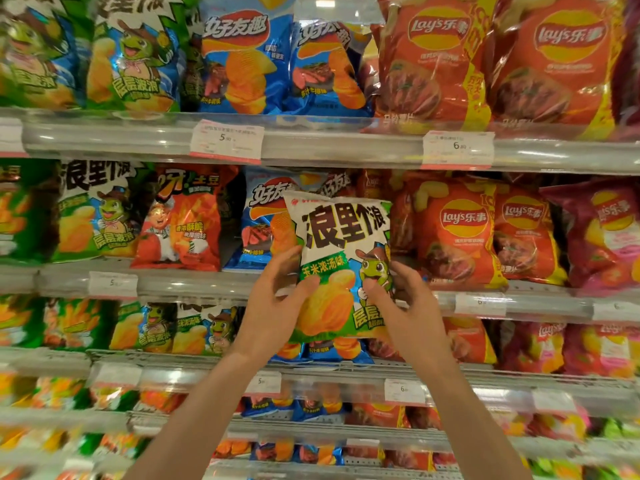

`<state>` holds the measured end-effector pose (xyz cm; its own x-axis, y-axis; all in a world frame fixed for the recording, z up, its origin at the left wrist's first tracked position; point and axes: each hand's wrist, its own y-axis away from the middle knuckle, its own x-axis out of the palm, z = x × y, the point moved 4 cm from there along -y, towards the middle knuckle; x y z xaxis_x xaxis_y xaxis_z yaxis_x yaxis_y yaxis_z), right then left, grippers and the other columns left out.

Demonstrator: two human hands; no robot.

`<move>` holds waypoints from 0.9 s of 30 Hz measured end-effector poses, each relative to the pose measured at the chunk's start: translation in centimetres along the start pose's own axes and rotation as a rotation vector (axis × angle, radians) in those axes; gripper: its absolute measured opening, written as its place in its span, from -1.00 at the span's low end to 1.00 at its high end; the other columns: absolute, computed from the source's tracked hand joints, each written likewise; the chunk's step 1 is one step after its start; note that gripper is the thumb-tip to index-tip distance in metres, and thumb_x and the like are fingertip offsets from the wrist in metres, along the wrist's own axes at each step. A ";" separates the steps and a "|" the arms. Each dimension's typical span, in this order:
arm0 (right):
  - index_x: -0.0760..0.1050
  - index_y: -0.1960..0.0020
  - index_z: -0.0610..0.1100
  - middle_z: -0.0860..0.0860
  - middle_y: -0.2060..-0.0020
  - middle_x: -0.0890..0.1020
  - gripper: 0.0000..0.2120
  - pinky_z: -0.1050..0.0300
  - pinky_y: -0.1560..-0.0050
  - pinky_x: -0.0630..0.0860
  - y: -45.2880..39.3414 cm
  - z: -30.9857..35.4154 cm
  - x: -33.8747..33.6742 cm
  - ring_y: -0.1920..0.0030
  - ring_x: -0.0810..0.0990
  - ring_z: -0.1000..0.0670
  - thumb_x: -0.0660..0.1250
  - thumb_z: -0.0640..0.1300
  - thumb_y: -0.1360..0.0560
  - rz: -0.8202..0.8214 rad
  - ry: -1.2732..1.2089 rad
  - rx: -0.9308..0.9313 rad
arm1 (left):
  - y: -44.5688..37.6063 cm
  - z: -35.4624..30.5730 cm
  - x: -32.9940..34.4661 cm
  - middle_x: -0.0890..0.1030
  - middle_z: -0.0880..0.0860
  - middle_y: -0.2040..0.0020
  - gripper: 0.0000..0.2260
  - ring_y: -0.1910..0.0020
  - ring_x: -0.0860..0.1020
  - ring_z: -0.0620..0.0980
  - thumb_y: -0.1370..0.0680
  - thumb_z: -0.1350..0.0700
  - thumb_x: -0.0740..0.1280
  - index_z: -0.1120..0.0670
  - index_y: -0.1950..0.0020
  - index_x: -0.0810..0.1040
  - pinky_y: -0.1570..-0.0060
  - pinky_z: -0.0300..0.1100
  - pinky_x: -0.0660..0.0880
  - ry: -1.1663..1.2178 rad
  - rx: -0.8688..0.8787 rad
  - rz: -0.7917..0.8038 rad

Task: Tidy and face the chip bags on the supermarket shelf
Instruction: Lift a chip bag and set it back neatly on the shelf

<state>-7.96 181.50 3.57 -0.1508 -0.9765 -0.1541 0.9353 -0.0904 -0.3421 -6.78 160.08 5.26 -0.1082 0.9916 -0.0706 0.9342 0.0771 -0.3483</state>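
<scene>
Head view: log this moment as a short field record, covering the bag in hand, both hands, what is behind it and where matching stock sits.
held item: white and green chip bag, upright, front facing the camera
left hand: grips the bag's lower left edge
right hand: grips the bag's lower right edge
behind bag: blue chip bags on the middle shelf
right of it: red Lay's bags
matching stock: green turtle bags, same shelf, far left

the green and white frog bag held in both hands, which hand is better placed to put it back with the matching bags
Left, probably. The matching frog bags sit on the same shelf to the left, and the left hand already grips the held bag on that side. The right hand would have to cross over.
</scene>
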 end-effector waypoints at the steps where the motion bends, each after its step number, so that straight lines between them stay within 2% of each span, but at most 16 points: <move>1: 0.46 -0.27 0.21 0.36 0.00 0.64 -0.61 0.23 0.06 0.62 0.6 -0.1 0.5 -0.05 0.64 0.26 0.45 0.15 -0.48 0.006 -0.010 0.008 | 0.5 0.1 -0.6 0.61 -0.34 -0.12 -0.62 -0.13 0.56 -0.35 -0.50 -0.06 0.42 -0.33 -0.28 0.46 0.03 -0.33 0.59 0.011 -0.003 -0.002; 4: 0.48 -0.31 0.15 0.24 -0.01 0.69 -0.60 0.17 0.11 0.66 1.9 -0.2 2.7 -0.02 0.69 0.14 0.46 0.09 -0.50 0.021 -0.057 0.034 | 1.4 0.8 -2.7 0.60 -0.34 -0.12 -0.55 -0.13 0.56 -0.33 -0.47 -0.11 0.41 -0.24 -0.36 0.46 -0.03 -0.25 0.60 -0.002 -0.012 0.001; 6: 0.50 -0.27 0.18 0.26 0.02 0.70 -0.64 0.21 0.15 0.66 2.7 0.0 4.4 0.01 0.71 0.14 0.47 0.06 -0.50 0.022 -0.074 0.047 | 1.5 1.3 -4.5 0.59 -0.38 -0.10 -0.60 -0.11 0.56 -0.35 -0.52 -0.07 0.41 -0.29 -0.33 0.46 -0.01 -0.24 0.59 -0.006 -0.023 0.002; 8: 0.49 -0.20 0.28 0.29 0.03 0.70 -0.67 0.24 0.14 0.64 3.3 0.5 6.3 0.01 0.70 0.17 0.47 0.10 -0.48 0.015 -0.058 0.054 | 1.5 1.8 -6.5 0.59 -0.37 -0.12 -0.62 -0.12 0.56 -0.34 -0.53 -0.04 0.42 -0.31 -0.31 0.47 0.04 -0.30 0.57 0.007 -0.024 0.013; 10: 0.48 -0.19 0.31 0.26 0.02 0.70 -0.66 0.24 0.14 0.64 3.9 0.9 8.4 0.01 0.70 0.17 0.46 0.17 -0.45 -0.007 -0.035 0.057 | 1.3 2.2 -8.8 0.60 -0.35 -0.13 -0.59 -0.12 0.56 -0.33 -0.48 -0.10 0.42 -0.30 -0.32 0.48 0.07 -0.37 0.56 0.023 -0.021 0.039; 13: 0.48 -0.29 0.19 0.19 0.00 0.71 -0.51 0.21 0.12 0.64 4.9 1.6 12.4 -0.02 0.69 0.15 0.45 0.23 -0.39 -0.060 -0.018 0.060 | 0.9 2.9 -13.1 0.60 -0.34 -0.12 -0.58 -0.12 0.56 -0.33 -0.44 -0.13 0.43 -0.29 -0.30 0.49 0.07 -0.40 0.55 0.035 -0.014 0.084; 17: 0.48 -0.18 0.25 0.34 0.07 0.67 -0.54 0.39 0.12 0.54 6.5 2.9 18.8 0.04 0.64 0.28 0.46 0.23 -0.31 -0.142 0.002 0.080 | 0.0 3.7 -19.8 0.63 -0.30 -0.14 -0.61 -0.14 0.57 -0.31 -0.53 0.04 0.46 -0.24 -0.31 0.50 0.04 -0.43 0.52 0.043 -0.018 0.147; 21: 0.50 -0.24 0.13 0.20 0.00 0.68 -0.50 0.28 0.01 0.57 7.4 4.1 24.8 -0.02 0.64 0.22 0.48 0.18 -0.33 -0.168 0.004 0.122 | -0.7 4.1 -25.9 0.63 -0.30 -0.12 -0.61 -0.11 0.57 -0.33 -0.53 0.06 0.45 -0.24 -0.30 0.49 0.07 -0.43 0.53 0.032 -0.028 0.182; 24: 0.52 -0.19 0.12 0.20 0.05 0.70 -0.63 0.29 0.03 0.57 7.7 5.0 28.3 0.01 0.65 0.20 0.51 0.05 -0.42 -0.176 0.000 0.128 | -1.2 4.2 -29.5 0.60 -0.18 -0.22 -0.59 -0.12 0.57 -0.32 -0.54 0.08 0.44 -0.17 -0.35 0.48 0.12 -0.44 0.52 0.052 -0.045 0.189; 27: 0.52 -0.21 0.08 0.19 0.06 0.70 -0.59 0.32 0.05 0.56 7.5 6.1 30.9 0.03 0.66 0.20 0.50 0.07 -0.39 -0.176 -0.009 0.113 | -1.9 4.1 -32.1 0.56 -0.21 -0.25 -0.53 -0.12 0.53 -0.37 -0.50 -0.02 0.45 -0.17 -0.39 0.45 0.14 -0.51 0.48 0.042 -0.035 0.183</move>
<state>-3.61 149.46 1.86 -0.3128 -0.9453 -0.0921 0.9247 -0.2810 -0.2568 -6.43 127.66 4.36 0.0784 0.9928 -0.0905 0.9483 -0.1022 -0.3005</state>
